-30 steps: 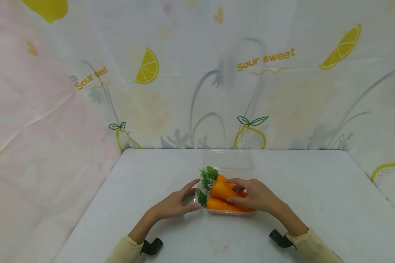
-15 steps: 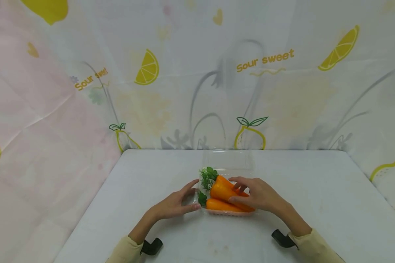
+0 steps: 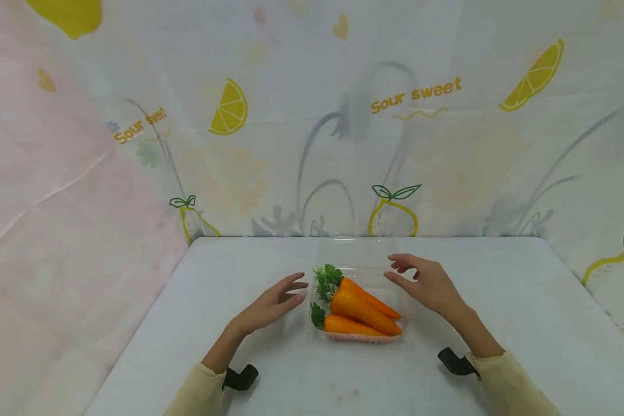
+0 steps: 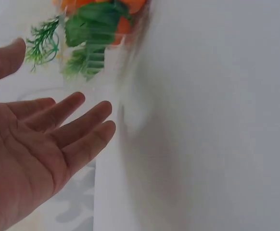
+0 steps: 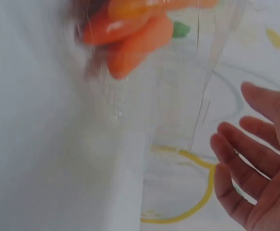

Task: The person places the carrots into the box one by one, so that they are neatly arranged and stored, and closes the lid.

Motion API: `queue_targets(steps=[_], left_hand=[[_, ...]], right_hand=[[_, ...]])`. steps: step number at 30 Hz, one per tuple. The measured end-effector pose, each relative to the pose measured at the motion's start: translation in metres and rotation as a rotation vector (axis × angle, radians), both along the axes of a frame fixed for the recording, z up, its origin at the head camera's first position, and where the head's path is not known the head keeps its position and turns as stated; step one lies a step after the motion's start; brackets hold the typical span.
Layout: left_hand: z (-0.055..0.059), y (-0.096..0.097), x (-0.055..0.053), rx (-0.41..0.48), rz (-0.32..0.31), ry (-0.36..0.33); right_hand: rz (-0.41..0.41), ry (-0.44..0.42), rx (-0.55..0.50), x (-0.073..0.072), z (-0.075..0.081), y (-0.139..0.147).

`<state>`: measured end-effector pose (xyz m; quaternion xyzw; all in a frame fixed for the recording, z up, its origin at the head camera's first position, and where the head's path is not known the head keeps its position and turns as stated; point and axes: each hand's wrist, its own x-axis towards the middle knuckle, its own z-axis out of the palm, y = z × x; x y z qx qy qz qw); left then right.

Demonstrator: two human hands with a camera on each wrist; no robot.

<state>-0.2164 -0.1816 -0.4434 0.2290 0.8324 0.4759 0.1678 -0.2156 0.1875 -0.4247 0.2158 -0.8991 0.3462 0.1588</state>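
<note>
Three orange carrots [image 3: 363,307] with green leafy tops [image 3: 325,283] lie side by side in a clear plastic clamshell box [image 3: 361,338]. The box's transparent lid [image 3: 357,251] is folded back behind it. My left hand [image 3: 268,304] hovers just left of the box, fingers loosely extended and holding nothing. Above the right back part of the box, near the lid, my right hand [image 3: 433,284] is raised with fingers relaxed and slightly bent. In the right wrist view, a gap shows between the right hand [image 5: 260,163] and the clear plastic.
The box sits on a white table [image 3: 499,312]. Behind the table hangs a patterned cloth [image 3: 291,173] with lemon prints. A black curved piece [image 3: 241,377] is on the left wrist, and another black piece [image 3: 456,363] is on the right.
My right hand has let go of the carrots and moved up and to the right, leaving all three in view. The left hand has drawn slightly back from the box's left side.
</note>
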Motion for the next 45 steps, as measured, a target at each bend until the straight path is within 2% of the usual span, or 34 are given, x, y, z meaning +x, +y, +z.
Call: queue_targets(steps=[3, 6, 9, 13, 18, 19, 24, 32, 36, 45], left_hand=[[0.003, 0.005, -0.017, 0.001, 0.064, 0.044], [0.006, 0.012, -0.035, -0.002, 0.133, 0.088], [0.008, 0.02, -0.052, 0.008, 0.199, 0.097], [0.013, 0.031, -0.066, 0.028, 0.252, 0.049], [0.011, 0.04, -0.083, 0.035, 0.281, -0.052], [0.005, 0.04, -0.089, 0.035, 0.288, -0.068], [0.0, 0.043, -0.095, 0.054, 0.313, -0.114], [-0.003, 0.048, -0.097, 0.096, 0.323, -0.151], [-0.003, 0.049, -0.097, 0.102, 0.335, -0.156], [-0.002, 0.05, -0.096, 0.145, 0.353, -0.158]], right_hand=[[-0.075, -0.007, -0.073, -0.01, 0.0, 0.007], [-0.125, -0.063, -0.135, -0.021, 0.0, 0.012], [-0.159, -0.127, -0.154, -0.032, 0.0, 0.014], [-0.195, -0.177, -0.137, -0.045, -0.003, 0.014], [-0.224, -0.234, -0.108, -0.054, -0.003, 0.014], [-0.231, -0.256, -0.105, -0.055, -0.003, 0.014], [-0.254, -0.363, -0.107, -0.059, -0.007, 0.015], [-0.234, -0.522, -0.178, -0.063, -0.016, 0.015], [-0.199, -0.544, -0.24, -0.063, -0.018, 0.016], [-0.165, -0.521, -0.315, -0.062, -0.016, 0.014]])
